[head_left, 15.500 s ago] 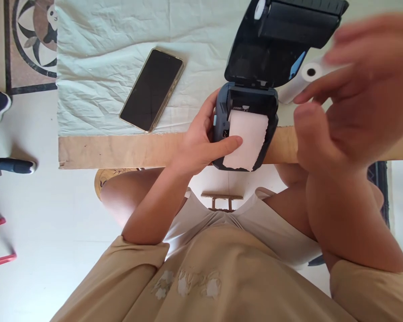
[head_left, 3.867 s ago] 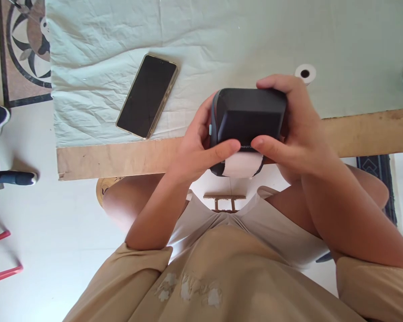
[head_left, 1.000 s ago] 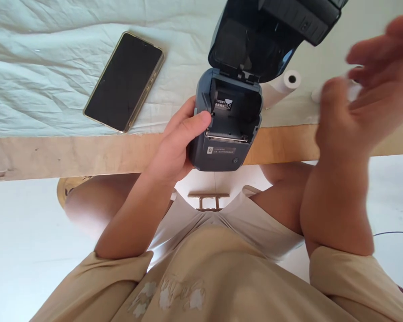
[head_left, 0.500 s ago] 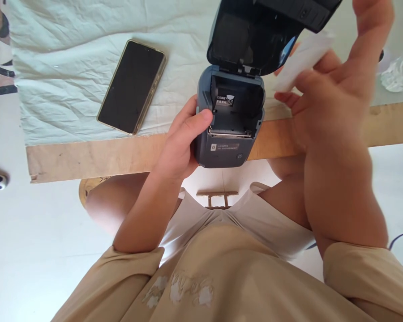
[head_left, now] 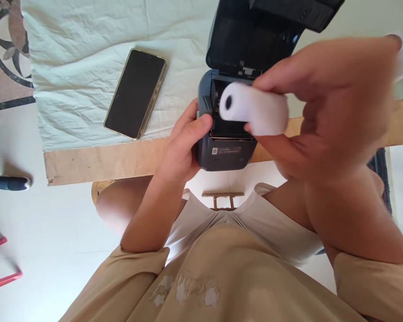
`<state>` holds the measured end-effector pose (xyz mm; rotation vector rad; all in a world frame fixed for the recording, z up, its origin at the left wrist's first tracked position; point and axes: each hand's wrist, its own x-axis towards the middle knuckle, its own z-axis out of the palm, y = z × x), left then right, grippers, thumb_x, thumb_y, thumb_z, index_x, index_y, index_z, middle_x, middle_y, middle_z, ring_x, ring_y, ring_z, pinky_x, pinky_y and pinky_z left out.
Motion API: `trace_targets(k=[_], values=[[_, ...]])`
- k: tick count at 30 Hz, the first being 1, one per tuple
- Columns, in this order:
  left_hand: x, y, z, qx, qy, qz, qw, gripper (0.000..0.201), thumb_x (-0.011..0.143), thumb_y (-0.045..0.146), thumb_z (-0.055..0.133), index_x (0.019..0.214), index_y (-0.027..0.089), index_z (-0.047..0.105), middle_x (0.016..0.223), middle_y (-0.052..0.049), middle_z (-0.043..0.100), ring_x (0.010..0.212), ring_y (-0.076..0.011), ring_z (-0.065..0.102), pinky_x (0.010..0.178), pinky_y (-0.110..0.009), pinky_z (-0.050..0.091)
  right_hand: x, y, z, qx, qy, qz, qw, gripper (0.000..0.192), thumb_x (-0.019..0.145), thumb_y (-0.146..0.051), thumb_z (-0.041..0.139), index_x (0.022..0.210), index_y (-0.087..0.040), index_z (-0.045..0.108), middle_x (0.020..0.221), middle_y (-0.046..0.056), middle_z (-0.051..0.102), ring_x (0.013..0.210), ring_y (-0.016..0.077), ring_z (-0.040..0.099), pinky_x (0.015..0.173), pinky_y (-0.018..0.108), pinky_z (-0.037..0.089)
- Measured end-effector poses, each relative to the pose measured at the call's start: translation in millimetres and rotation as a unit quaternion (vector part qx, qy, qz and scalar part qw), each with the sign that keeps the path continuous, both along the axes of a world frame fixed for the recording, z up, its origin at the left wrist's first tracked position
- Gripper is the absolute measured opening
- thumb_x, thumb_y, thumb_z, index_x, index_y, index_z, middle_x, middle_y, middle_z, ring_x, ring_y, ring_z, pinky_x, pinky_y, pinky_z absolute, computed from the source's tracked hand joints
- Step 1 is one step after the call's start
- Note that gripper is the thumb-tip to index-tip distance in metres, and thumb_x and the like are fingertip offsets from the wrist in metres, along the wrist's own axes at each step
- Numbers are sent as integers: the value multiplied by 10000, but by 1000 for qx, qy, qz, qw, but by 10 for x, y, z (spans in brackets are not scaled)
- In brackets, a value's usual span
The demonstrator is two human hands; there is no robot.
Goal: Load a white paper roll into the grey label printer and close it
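A small dark grey thermal printer (head_left: 225, 152) stands at the table's front edge with its lid (head_left: 251, 40) swung up and open. My left hand (head_left: 183, 143) grips the printer's left side, thumb on its top rim. My right hand (head_left: 325, 107) holds a white paper roll (head_left: 255, 112) sideways, just above the printer's open paper bay, the roll's dark core hole facing left. The roll hides most of the bay.
A black phone (head_left: 136, 99) lies face up on the pale cloth (head_left: 87, 58) to the left of the printer. The wooden table edge (head_left: 104, 161) runs along the front. My lap and beige shirt fill the lower view; something white shows blurred at the far right.
My right hand has brought the white paper roll from the right down in front of the printer's open bay. The left hand keeps its grip on the printer.
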<state>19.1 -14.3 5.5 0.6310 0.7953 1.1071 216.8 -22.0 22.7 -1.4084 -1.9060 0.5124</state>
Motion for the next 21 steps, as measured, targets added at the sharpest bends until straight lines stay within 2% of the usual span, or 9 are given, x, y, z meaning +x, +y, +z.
trace_targets(k=[2,4,9,11,14,17,21], values=[[5,-4,10,-5,2,16,1000,119,1009,332,684,990,218,711,1061,-43,816,1315,-309,802,1073,-420,653,-128,24,67,47,-29,5,998,190,1067,-444,607,1064,-294,723,1185,24,789,1268,253,772,1158,510,683],[8,-6,17,-5,9,12,1000,131,1006,357,696,991,229,717,1051,-37,820,1337,-302,788,1063,-400,652,-200,48,116,75,-57,16,995,204,1065,-424,612,953,-287,714,1127,15,795,1116,222,782,1018,443,708],[16,-8,27,-21,16,6,1000,185,968,437,779,969,256,739,1090,-46,840,1250,-291,803,860,-337,611,-209,96,77,120,-50,-6,992,294,1092,-408,527,937,-280,742,1075,58,745,1036,221,738,898,423,678],[17,-9,27,-24,20,4,1000,192,968,447,780,963,259,741,1110,-49,839,1225,-286,810,810,-329,596,-184,104,18,158,-57,-13,986,255,1097,-364,540,944,-278,725,1057,30,749,1026,200,742,902,414,661],[-2,-9,18,-28,22,-4,999,212,975,466,782,1005,259,748,1129,-52,836,1185,-285,829,739,-316,581,-129,97,-55,204,-66,21,977,59,1050,-250,634,1003,-278,656,1158,-27,793,1050,179,764,935,424,640],[-51,0,-8,-26,26,-19,999,256,984,507,790,1053,263,751,1176,-47,845,1162,-282,841,653,-284,551,-73,71,-66,202,-77,41,976,169,979,-161,681,1054,-291,603,1189,-36,815,1108,211,769,951,458,628],[-134,38,-104,7,22,-52,998,325,986,542,821,1145,262,775,1263,-49,849,1235,-294,834,657,-260,588,-44,53,-28,162,-97,36,981,184,963,-195,688,1094,-288,599,1229,-11,815,1215,254,762,1005,490,631]])
